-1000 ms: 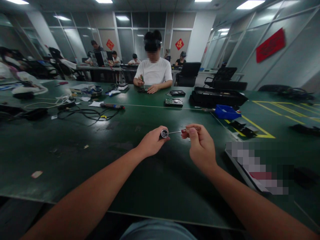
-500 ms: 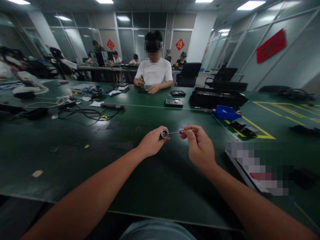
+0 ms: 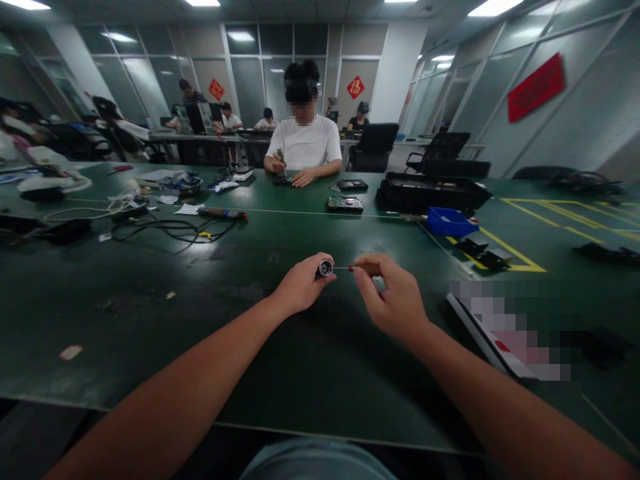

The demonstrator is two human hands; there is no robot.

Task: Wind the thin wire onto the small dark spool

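Note:
My left hand (image 3: 303, 283) is wrapped round a small dark cylindrical part (image 3: 325, 268) whose round, silvery open end faces me. From the right, the thin metal shaft of a screwdriver (image 3: 343, 268) reaches to this end; whether its tip sits inside or only touches the rim I cannot make out. My right hand (image 3: 393, 290) is closed on the screwdriver's handle, with fingers and thumb covering most of it; a bit of red shows where the shaft begins. Both hands are held above the green table (image 3: 310, 373).
Across the table a person (image 3: 303, 147) in a white shirt works with a tool. Circuit-board devices (image 3: 345, 205), a long black tray (image 3: 433, 193) and a blue bin (image 3: 451, 221) lie ahead. Cables (image 3: 170, 230) and an electric screwdriver (image 3: 223, 213) are left; a white box (image 3: 480, 333) is right.
My right hand has shifted slightly left and its fingers have changed position, now covering more of the screwdriver's handle. My left hand keeps its hold on the cylindrical part. The view has turned slightly.

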